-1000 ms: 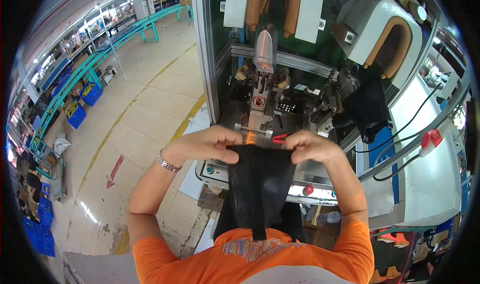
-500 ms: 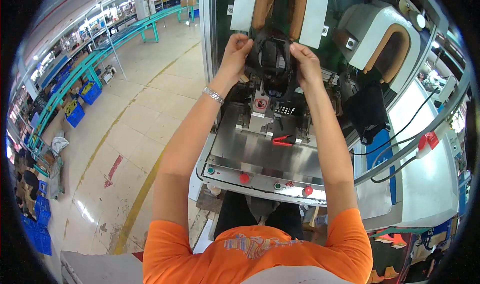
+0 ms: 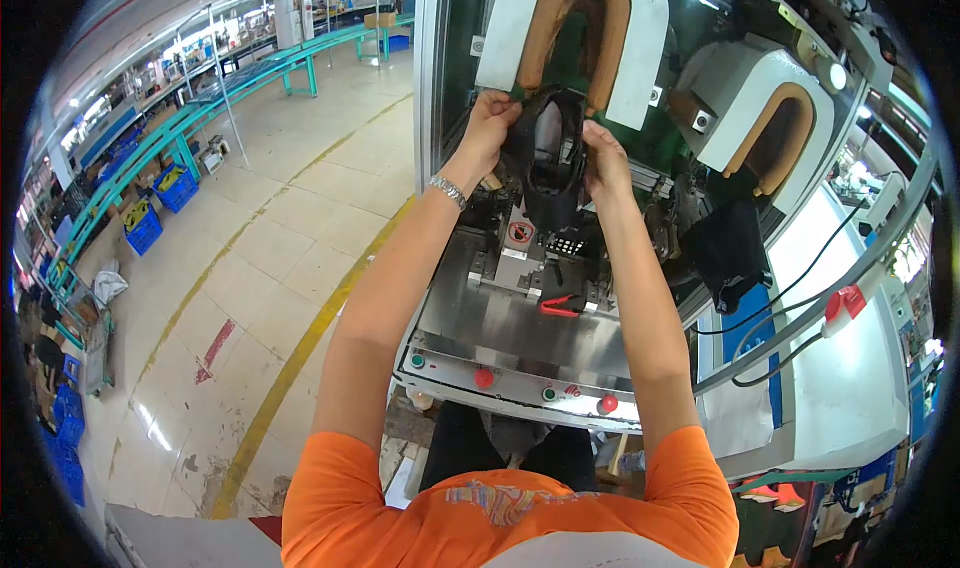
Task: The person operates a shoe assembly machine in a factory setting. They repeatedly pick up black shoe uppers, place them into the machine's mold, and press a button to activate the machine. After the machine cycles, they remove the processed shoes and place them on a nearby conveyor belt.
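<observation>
Black shoe upper [image 3: 552, 208] pinched at both sides over a machine

The left hand [image 3: 490, 128] has its thumb and fingers closed on the left edge of the upper, near its top. The right hand [image 3: 605, 158] grips the opposite edge, thumb and fingertips together, the other fingers curled. The upper hangs between them, its opening facing the wearer, and a pale grey surface shows inside it; how far the piece sits over anything beneath cannot be told. A metal watch [image 3: 449, 192] circles the left wrist, and both arms stretch forward from an orange shirt [image 3: 400, 493].

Just above the hands is a white U-shaped clamp [image 3: 645, 53] with a brown padded lining. Below the upper, a metal bracket [image 3: 517, 263] carries a round warning sticker, and beside its foot a red-and-black tool [image 3: 562, 306] lies on the steel plate [image 3: 475, 308]. Red and green buttons line the machine's front edge [image 3: 515, 392].

To the right stand a second padded clamp [image 3: 775, 118] and, below it, another black piece [image 3: 728, 253]. A red connector [image 3: 845, 308] hangs on a cable farther right.

Well off to the left, blue crates [image 3: 177, 189] sit on the tiled floor [image 3: 300, 238] beside a teal-framed conveyor [image 3: 290, 63].
</observation>
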{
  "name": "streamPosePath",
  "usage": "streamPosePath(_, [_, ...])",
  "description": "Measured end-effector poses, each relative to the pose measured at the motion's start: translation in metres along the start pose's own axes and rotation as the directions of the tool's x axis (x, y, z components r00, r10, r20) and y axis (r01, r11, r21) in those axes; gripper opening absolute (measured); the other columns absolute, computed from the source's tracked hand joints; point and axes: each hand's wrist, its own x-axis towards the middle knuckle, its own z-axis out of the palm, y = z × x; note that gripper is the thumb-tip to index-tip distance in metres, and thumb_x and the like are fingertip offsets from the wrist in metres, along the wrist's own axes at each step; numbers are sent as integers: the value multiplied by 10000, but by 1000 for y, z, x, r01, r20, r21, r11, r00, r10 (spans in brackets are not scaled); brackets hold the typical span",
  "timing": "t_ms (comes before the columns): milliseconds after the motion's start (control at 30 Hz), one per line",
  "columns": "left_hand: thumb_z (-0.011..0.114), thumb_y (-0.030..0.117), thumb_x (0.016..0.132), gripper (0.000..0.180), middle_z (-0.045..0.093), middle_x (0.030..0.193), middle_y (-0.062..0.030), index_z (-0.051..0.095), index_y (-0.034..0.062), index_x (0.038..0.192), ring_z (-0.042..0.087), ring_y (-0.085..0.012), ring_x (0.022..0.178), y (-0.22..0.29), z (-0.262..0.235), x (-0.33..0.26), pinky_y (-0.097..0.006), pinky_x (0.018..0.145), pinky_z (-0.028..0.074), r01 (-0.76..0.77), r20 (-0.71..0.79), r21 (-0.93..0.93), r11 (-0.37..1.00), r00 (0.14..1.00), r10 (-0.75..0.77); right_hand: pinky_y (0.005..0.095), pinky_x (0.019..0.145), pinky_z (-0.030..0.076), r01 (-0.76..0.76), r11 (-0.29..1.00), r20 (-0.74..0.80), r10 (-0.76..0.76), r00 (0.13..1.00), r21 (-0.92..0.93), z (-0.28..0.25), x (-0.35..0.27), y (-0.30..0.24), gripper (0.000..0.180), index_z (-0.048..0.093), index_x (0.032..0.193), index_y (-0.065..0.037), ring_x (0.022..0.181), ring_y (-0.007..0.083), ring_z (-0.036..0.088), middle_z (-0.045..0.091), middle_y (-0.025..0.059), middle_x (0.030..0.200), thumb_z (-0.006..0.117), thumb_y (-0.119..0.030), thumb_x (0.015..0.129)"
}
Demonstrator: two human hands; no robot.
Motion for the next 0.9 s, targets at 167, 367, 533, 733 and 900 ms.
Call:
streamPosePath(167, [362, -85, 815, 314, 502, 1024, -74, 404, 20, 1108, 465, -145, 934, 10, 18, 4, -259, 831, 370, -151, -47, -100, 983, 988, 147, 329, 799, 463, 4, 998, -133, -13, 991, -66, 2, 26, -1, 189, 555, 988, -15, 848, 207, 575, 599, 82, 941, 434, -34, 844])
streamPosePath(367, [496, -87, 766, 313, 563, 963, -107, 450, 20, 1057, 540, -174, 866, -24, 10, 36, -266, 755, 417, -207, -164, -113, 972, 969, 188, 325, 777, 460, 12, 1000, -167, -11, 986, 5, -35, 83, 27, 155, 560, 921, -19, 801, 201, 572, 596, 78, 879, 430, -17, 837])
streamPosePath(533, [491, -16, 794, 243, 537, 875, -91, 443, 24, 1028, 512, -152, 758, -50, 4, 43, -259, 673, 417, -8, -271, 97, 995, 962, 35, 285, 791, 433, -69, 997, -71, 70, 995, 19, -47, 75, 28, 180, 570, 972, 19, 827, 187, 575, 622, 86, 875, 492, 1, 811])
streamPosePath(733, [548, 197, 832, 288, 513, 831, -53, 439, 70, 1067, 476, -123, 667, -54, -38, -14, -261, 600, 412, 115, -134, 278, 954, 988, -80, 327, 866, 381, -268, 960, 56, 273, 960, -87, -48, -44, 26, 299, 554, 1064, -53, 955, 152, 528, 584, 63, 1039, 589, -215, 815])
streamPosePath(900, [611, 313, 798, 418, 492, 883, -3, 445, 78, 1102, 470, -92, 733, -60, -37, -75, -222, 625, 385, 353, 16, 243, 904, 930, -367, 426, 916, 350, -516, 737, 352, 388, 852, 437, -70, -114, 101, 310, 554, 1026, -116, 992, 181, 516, 592, 42, 1032, 594, -326, 801])
